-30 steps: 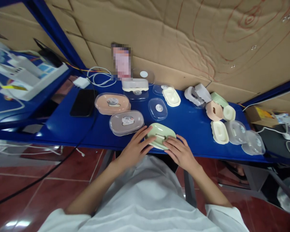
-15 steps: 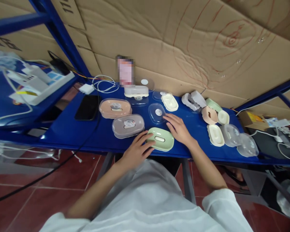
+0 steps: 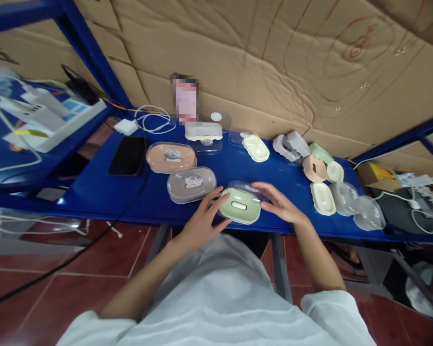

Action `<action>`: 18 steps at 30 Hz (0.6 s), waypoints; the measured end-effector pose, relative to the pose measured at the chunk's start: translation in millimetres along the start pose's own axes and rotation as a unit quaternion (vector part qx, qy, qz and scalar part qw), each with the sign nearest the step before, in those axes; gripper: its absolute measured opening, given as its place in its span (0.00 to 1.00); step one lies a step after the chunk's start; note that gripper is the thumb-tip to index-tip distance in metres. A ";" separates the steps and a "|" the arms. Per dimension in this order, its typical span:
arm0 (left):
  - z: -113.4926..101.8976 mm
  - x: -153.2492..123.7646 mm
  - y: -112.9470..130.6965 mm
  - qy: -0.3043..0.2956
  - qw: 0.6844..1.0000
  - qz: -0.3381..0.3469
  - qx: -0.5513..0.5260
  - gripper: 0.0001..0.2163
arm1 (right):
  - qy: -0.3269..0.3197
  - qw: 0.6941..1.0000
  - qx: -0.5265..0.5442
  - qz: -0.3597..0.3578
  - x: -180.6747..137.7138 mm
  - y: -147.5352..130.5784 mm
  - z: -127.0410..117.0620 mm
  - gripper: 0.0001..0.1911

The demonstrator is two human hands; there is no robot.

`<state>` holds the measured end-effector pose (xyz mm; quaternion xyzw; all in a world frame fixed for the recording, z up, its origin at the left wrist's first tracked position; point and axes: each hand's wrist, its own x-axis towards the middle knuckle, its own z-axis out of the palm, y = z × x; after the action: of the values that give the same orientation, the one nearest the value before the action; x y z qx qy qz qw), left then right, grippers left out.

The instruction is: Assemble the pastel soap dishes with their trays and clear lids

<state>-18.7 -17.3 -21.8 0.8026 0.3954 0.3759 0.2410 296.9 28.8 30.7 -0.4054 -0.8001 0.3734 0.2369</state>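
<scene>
A pale green soap dish (image 3: 239, 205) lies near the front edge of the blue shelf (image 3: 104, 192). My left hand (image 3: 202, 222) touches its left end with fingers spread. My right hand (image 3: 279, 203) grips a clear plastic lid (image 3: 246, 189) and holds it tilted just over the green dish. A closed grey soap box (image 3: 191, 184) and a closed peach soap box (image 3: 171, 157) sit to the left of the dish.
A black phone (image 3: 128, 155) and white cables (image 3: 149, 119) lie at the back left. Cream dishes (image 3: 256, 147), a peach dish (image 3: 313, 167) and clear lids (image 3: 368, 212) are scattered at the right. Cardboard lines the wall behind. A white tray (image 3: 46, 127) sits far left.
My right hand reached back to the clear lid lying behind the green dish, picked it up and brought it forward over the dish. My left hand stayed at the dish's left end.
</scene>
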 end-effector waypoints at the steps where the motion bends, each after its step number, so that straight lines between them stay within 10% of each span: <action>1: 0.2 -0.2 -0.4 -0.005 1.000 -0.008 -0.007 0.34 | -0.029 1.000 0.003 -0.007 -9.8 -6.3 3.1 0.30; 10: 2.5 -2.8 -9.1 -0.021 1.000 -0.015 -0.015 0.31 | 0.065 0.958 -0.243 -0.136 -33.2 -23.7 62.1 0.38; 18: 3.9 -2.5 -7.0 -0.015 1.000 -0.023 -0.006 0.30 | 0.091 0.937 -0.315 -0.125 -33.9 -10.5 68.2 0.34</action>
<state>-19.8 -15.7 -29.9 0.7974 0.4076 0.3610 0.2602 264.4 -30.9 -5.1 -0.3882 -0.8958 0.0313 0.2140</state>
